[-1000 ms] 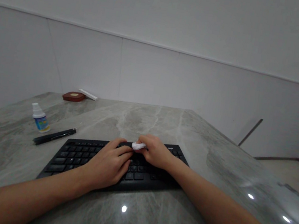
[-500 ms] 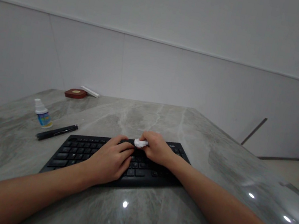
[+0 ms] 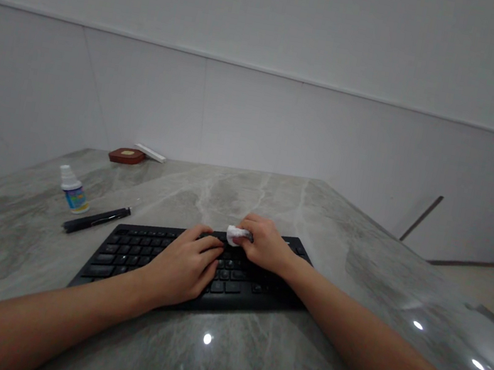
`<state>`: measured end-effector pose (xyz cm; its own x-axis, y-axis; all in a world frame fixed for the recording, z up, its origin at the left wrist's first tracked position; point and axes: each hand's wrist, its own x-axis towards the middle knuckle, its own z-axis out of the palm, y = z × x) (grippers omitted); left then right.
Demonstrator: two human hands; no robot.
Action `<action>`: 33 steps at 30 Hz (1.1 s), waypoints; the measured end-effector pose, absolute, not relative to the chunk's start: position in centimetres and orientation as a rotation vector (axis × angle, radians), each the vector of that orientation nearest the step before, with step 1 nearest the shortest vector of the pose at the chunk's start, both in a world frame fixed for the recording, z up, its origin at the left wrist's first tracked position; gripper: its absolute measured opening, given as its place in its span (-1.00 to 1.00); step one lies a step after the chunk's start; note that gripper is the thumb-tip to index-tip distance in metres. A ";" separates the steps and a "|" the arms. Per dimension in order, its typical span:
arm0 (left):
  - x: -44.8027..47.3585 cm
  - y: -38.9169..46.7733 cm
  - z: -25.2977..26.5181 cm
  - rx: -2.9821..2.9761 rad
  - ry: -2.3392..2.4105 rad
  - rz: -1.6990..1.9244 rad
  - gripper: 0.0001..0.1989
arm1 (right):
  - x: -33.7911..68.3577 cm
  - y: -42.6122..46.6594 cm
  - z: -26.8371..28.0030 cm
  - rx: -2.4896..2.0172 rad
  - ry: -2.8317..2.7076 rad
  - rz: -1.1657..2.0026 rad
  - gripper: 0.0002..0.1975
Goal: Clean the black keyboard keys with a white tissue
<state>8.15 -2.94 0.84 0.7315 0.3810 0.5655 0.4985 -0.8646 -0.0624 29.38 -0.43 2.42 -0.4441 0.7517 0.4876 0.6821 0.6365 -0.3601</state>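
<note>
A black keyboard point(image 3: 236, 301) lies on the grey marbled table in front of me. My left hand point(image 3: 189, 264) rests across its middle, fingers apart and bent, touching the keys and the far edge. Just right of it, my right hand point(image 3: 265, 244) pinches a crumpled white tissue point(image 3: 236, 235) against the far part of the keyboard. The keys under both hands are hidden.
Left of the keyboard stand a small white spray bottle point(image 3: 74, 191) with a blue label and, lying beside it, a black pen-like stick point(image 3: 96, 220). A red-brown box point(image 3: 126, 155) and a white bar point(image 3: 151, 153) sit at the back by the wall.
My right hand has shifted slightly to the right with the tissue, widening the small gap to my left hand. My left hand stays in place on the keyboard.
</note>
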 end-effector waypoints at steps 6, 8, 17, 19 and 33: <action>8.2 -3.0 0.9 -2.741 -0.723 -0.831 -0.74 | 29.0 -0.5 2.4 -1.070 -2.271 0.172 -0.90; 8.2 -3.0 0.8 -2.737 -0.721 -0.819 -0.74 | 29.0 -0.4 2.4 -1.090 -2.283 0.175 -0.89; 8.1 -3.0 0.9 -2.740 -0.712 -0.800 -0.73 | 29.2 -0.7 3.0 -1.127 -2.301 0.208 -0.92; 8.1 -3.0 1.0 -2.739 -0.712 -0.809 -0.73 | 29.2 -0.7 2.9 -1.140 -2.287 0.159 -0.91; 8.2 -3.0 0.8 -2.729 -0.719 -0.794 -0.74 | 29.3 -0.7 2.8 -1.092 -2.333 0.167 -0.94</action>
<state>8.16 -2.96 0.82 0.7361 0.3950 0.5496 0.5077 -0.8593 -0.0624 29.26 -0.71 2.85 -0.5163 0.7405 0.4301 0.6719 0.6617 -0.3328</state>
